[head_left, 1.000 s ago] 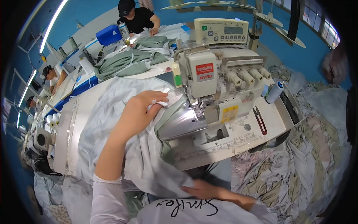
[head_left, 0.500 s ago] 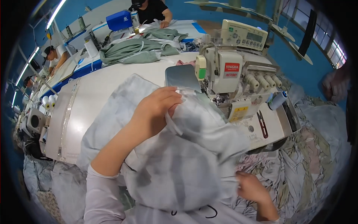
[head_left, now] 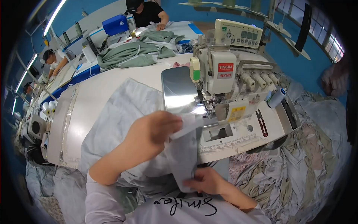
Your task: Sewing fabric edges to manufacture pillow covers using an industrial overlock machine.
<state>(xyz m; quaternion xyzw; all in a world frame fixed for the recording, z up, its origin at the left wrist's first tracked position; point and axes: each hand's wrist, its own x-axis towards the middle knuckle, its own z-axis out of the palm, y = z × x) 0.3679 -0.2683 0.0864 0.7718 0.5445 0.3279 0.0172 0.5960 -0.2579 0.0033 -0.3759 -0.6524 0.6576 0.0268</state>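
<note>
A pale grey garment piece (head_left: 126, 108) lies over the left part of the sewing table and hangs off its front edge toward my lap. My left hand (head_left: 156, 128), somewhat blurred, pinches the cloth's upper edge just in front of the overlock sewing machine (head_left: 222, 71). Lower down, near my body, my right hand (head_left: 209, 181) has its fingers closed on the hanging edge of the same piece. Between the two hands a strip of the fabric runs taut. The machine's metal plate (head_left: 182, 89) and presser foot area show bare, apart from the cloth.
Dark-handled thread snips (head_left: 262, 123) and a blue thread spool (head_left: 276, 99) lie at the machine's right. Heaped fabric (head_left: 298, 160) fills the right side below the table. Green garments (head_left: 130, 54) lie farther back, where a co-worker (head_left: 145, 15) sits.
My left hand has drawn the cloth back from the machine toward me. My right hand has moved left and taken the fabric's lower edge, baring the machine's bed.
</note>
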